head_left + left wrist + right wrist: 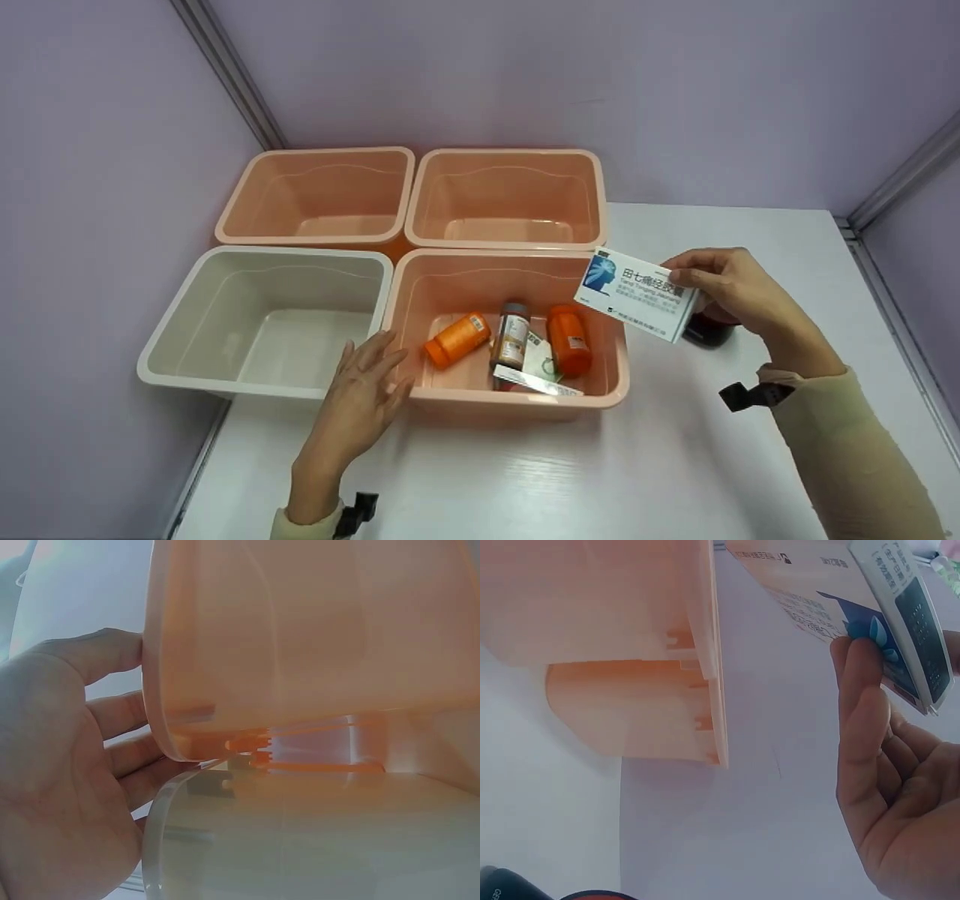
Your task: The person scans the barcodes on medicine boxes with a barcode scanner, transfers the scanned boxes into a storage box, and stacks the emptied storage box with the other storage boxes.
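My right hand [731,289] pinches a white and blue medicine box [637,294] by its right end, above the right rim of the near peach bin [615,375]. In the right wrist view the box [870,600] sits between my thumb and fingers [866,690]. Inside that bin lie two orange bottles [457,339] [568,339], a brown bottle [512,334] and a flat packet [536,379]. My left hand [364,397] rests with straight fingers against the bin's front left corner [172,742], next to the white bin [187,375].
Two empty peach bins [315,157] [510,157] stand at the back, against the purple wall. A dark bottle [705,330] stands on the white table behind my right hand. Bare table [600,472] lies in front of the bins.
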The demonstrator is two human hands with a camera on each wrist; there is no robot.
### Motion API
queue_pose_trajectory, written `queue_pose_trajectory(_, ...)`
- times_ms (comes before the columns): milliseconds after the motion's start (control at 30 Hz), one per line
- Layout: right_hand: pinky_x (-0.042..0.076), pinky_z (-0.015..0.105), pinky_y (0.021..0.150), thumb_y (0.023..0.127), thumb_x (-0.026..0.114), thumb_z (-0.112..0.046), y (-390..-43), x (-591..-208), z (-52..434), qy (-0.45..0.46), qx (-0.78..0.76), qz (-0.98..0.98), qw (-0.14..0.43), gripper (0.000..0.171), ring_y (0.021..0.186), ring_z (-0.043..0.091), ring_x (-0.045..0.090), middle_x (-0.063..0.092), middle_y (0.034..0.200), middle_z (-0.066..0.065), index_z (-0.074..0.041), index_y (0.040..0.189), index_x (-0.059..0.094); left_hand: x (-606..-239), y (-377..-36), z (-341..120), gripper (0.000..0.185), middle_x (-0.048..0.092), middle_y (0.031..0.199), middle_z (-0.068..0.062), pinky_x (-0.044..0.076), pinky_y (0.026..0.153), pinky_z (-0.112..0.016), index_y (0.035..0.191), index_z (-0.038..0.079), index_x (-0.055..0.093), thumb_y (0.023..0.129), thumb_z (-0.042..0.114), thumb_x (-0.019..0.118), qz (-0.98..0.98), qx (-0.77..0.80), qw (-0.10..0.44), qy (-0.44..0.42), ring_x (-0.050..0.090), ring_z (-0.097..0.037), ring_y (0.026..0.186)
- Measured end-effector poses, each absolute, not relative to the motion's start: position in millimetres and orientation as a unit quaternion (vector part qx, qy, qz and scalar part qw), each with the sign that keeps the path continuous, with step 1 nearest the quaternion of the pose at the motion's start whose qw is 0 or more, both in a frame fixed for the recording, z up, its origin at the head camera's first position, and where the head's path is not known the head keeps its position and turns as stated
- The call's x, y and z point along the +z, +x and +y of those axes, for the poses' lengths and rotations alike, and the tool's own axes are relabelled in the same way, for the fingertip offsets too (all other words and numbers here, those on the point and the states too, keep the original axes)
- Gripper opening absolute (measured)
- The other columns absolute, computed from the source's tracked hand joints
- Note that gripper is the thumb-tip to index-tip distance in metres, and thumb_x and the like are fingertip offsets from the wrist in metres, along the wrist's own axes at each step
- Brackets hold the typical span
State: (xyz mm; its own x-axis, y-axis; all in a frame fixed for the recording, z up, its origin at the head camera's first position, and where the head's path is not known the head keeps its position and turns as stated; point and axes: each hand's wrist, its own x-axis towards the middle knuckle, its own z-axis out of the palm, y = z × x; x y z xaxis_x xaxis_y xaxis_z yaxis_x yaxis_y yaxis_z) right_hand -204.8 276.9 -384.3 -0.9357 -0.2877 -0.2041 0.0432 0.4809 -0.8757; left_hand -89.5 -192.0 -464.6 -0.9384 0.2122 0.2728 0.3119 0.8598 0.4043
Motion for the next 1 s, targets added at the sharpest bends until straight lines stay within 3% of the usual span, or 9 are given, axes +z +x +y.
queue_pose_trajectory(267,0.058,0.028,0.063,0.093,0.056,-0.033,-197.8,-399.4,300.5,-0.044,-0.494,0.858,0.136,0.038,0.073,0.009,0.068,0.069,0.092,-0.009,-0.004,0.119,0.06,-465.0,-89.0,-192.7,0.039,0.046,0.144,-0.007,0.019,0.117,-0.054,0.123,0.011,0.062,0.091,0.032,0.061,-0.958,-0.225,0.116,-0.139,0.037,-0.023,0.137)
queue_pose_trajectory(533,0.057,0.024,0.062,0.094,0.056,-0.03,-190.3,-414.4,318.9,-0.047,-0.531,0.838,0.118,0.04,0.077,0.007,0.066,0.068,0.092,-0.01,0.003,0.117,0.058,-464.7,-89.8,-191.4,0.038,0.047,0.143,-0.007,0.018,0.118,-0.053,0.123,0.012,0.062,0.09,0.031,0.062,-0.957,-0.225,0.119,-0.139,0.038,-0.022,0.137)
queue_pose_trajectory(733,0.056,0.022,0.059,0.095,0.056,-0.021,-182.4,-424.3,332.7,-0.048,-0.601,0.79,0.113,0.024,0.077,0.008,0.067,0.069,0.095,-0.005,-0.004,0.11,0.063,-463.4,-89.2,-190.9,0.042,0.046,0.143,-0.006,0.018,0.118,-0.052,0.124,0.014,0.062,0.092,0.039,0.057,-0.958,-0.226,0.111,-0.136,0.038,-0.02,0.137)
queue_pose_trajectory(1000,0.057,0.022,0.058,0.094,0.057,-0.02,-176.8,-441.6,351.6,-0.016,-0.636,0.762,0.121,0.014,0.075,0.009,0.067,0.069,0.093,-0.005,-0.013,0.103,0.065,-465.0,-88.9,-191.5,0.039,0.047,0.142,-0.008,0.02,0.117,-0.054,0.123,0.01,0.062,0.091,0.033,0.06,-0.957,-0.219,0.125,-0.141,0.039,-0.023,0.137)
